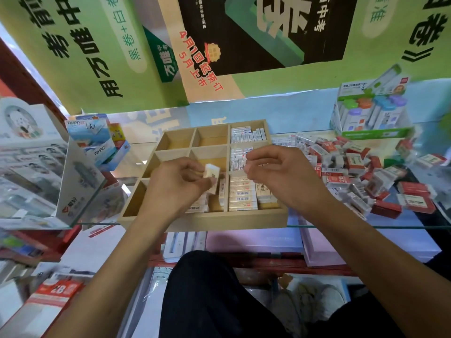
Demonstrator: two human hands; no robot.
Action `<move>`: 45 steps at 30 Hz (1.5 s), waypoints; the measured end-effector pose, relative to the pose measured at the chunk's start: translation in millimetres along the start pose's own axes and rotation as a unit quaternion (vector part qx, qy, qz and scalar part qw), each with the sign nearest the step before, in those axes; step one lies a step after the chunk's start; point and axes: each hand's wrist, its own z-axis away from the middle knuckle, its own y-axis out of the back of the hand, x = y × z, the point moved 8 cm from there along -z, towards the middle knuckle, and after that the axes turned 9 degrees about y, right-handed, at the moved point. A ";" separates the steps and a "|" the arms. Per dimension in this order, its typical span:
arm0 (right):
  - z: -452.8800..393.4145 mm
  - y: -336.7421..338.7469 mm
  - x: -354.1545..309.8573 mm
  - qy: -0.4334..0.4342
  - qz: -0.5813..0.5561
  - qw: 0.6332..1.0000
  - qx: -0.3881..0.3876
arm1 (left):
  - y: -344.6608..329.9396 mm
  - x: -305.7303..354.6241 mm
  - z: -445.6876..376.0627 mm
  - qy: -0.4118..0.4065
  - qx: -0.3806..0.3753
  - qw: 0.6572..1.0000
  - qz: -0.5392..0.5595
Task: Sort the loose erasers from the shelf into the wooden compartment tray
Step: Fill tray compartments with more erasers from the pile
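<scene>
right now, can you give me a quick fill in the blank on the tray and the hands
1. The left hand pinches a small ___ eraser over the wooden tray.
2. The tray's filled compartments run down its ___ column.
3. The pile of loose erasers lies to the ___ of the tray.
4. The right hand hovers over the tray, holding ___.

Missing words: white; right; right; nothing

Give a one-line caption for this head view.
Left hand holds an eraser over the partly filled wooden tray; right hand hovers beside it, loose erasers piled to the right.
</scene>
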 end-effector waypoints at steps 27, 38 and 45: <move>7.3 -10.6 4.5 0.037 0.136 0.987 -0.079 | -19.0 -3.4 -6.8 0.100 -0.008 0.994 -0.034; 9.0 -4.1 2.9 0.056 0.157 0.983 -0.079 | -25.1 11.7 -7.2 -0.065 -0.057 0.955 -0.283; 9.9 -4.2 3.4 0.068 0.167 0.980 -0.081 | -38.9 31.9 -2.3 -0.124 -0.047 0.877 -0.461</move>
